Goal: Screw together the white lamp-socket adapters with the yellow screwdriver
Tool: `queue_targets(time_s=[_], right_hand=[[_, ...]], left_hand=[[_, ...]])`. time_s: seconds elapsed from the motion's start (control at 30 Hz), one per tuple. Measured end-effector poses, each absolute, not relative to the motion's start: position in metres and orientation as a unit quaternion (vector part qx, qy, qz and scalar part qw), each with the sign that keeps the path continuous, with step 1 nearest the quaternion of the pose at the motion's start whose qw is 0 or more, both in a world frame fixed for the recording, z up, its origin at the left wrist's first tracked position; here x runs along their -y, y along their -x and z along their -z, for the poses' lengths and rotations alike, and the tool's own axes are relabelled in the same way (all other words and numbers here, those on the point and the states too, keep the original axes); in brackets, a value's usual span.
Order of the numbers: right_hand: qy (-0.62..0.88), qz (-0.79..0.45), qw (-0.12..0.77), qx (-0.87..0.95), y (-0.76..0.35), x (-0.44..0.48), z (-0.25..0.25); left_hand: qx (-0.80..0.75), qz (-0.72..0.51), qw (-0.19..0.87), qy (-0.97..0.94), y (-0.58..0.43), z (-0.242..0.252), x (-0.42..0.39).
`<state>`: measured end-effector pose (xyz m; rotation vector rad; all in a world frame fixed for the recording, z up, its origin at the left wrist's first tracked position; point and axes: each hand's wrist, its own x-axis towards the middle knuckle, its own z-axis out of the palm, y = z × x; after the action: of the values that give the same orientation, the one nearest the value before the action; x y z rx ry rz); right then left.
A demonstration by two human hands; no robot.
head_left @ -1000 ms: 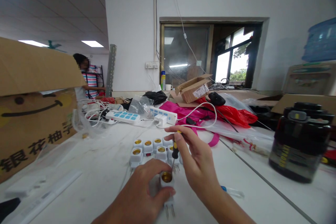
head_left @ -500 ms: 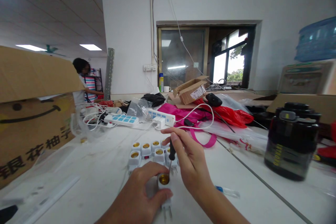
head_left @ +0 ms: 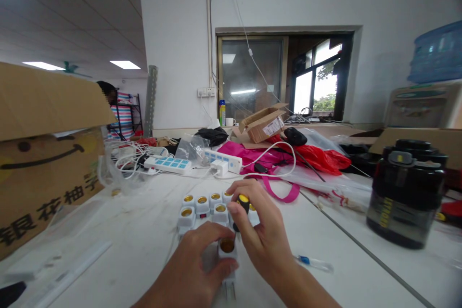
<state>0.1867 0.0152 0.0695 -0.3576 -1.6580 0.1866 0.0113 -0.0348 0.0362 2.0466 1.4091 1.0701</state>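
- My left hand (head_left: 191, 262) has its fingers wrapped around a white plastic lamp-socket adapter with a brass-lined socket (head_left: 227, 245), on the near part of the white tabletop (head_left: 119, 221).
- My right hand (head_left: 262, 231) has its fingers clamped on a yellow-and-black screwdriver (head_left: 242, 203), handle up; my fingers hide most of its shaft, just beside that socket.
- Just far of my hands stands a cluster of matching white adapters (head_left: 202, 207), several showing brass sockets.
- I judge this one adapter is in hand; how many others are finished, I cannot tell.
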Motion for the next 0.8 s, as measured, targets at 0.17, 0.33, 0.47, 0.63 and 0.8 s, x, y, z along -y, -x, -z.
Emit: queue_targets(time_s=[0.17, 0.33, 0.47, 0.63, 0.8], right_hand=[[0.193, -0.073, 0.666, 0.717, -0.185, -0.016, -0.069], [0.234, -0.053, 0.684, 0.689, -0.188, -0.027, -0.063], [0.248, -0.106, 0.686, 0.676, -0.192, -0.032, -0.059], [0.222, -0.141, 0.667, 0.697, -0.192, -0.027, -0.064], [0.217, -0.034, 0.694, 0.686, -0.19, -0.026, -0.069]], left_hand=[[-0.499, -0.384, 0.225, -0.744, -0.013, -0.037, 0.035], [-0.511, -0.378, 0.213, -0.742, -0.011, -0.035, 0.036], [-0.516, -0.374, 0.214, -0.74, -0.011, -0.035, 0.036], [-0.517, -0.37, 0.215, -0.741, -0.011, -0.034, 0.034], [-0.526, -0.363, 0.21, -0.74, -0.009, -0.03, 0.032]])
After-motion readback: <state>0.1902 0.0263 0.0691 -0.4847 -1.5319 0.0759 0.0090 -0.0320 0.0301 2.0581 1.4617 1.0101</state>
